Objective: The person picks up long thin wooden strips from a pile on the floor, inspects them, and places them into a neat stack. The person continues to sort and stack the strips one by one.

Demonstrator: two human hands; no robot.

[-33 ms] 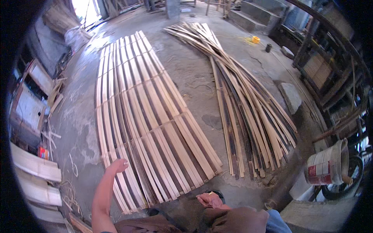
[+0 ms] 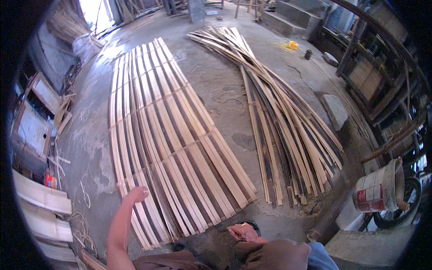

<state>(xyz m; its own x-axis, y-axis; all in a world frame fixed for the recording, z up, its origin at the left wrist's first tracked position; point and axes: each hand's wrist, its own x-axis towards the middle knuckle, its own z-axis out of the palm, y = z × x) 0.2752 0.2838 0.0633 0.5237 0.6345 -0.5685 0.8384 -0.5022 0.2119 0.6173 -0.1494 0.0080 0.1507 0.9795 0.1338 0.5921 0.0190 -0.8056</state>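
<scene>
Pale wood strips, laid side by side with dark bands between them, form a long panel flat on the grey floor, left of centre and running away from the person. Thin crosswise lines span it at intervals.

Left hand: at the panel's left edge, toward the near end, fingers curled; cannot tell whether they pinch a strip or only rest there. Right hand: low, just beyond the panel's near end and beside the brown clothing, fingers loosely bent; cannot tell if anything is in them.

Right of the panel, apart from it: loose strips, crossed toward the far end, fanned nearer. Farther right, a whitish bucket, tilted. Beyond, a small yellow container.
</scene>
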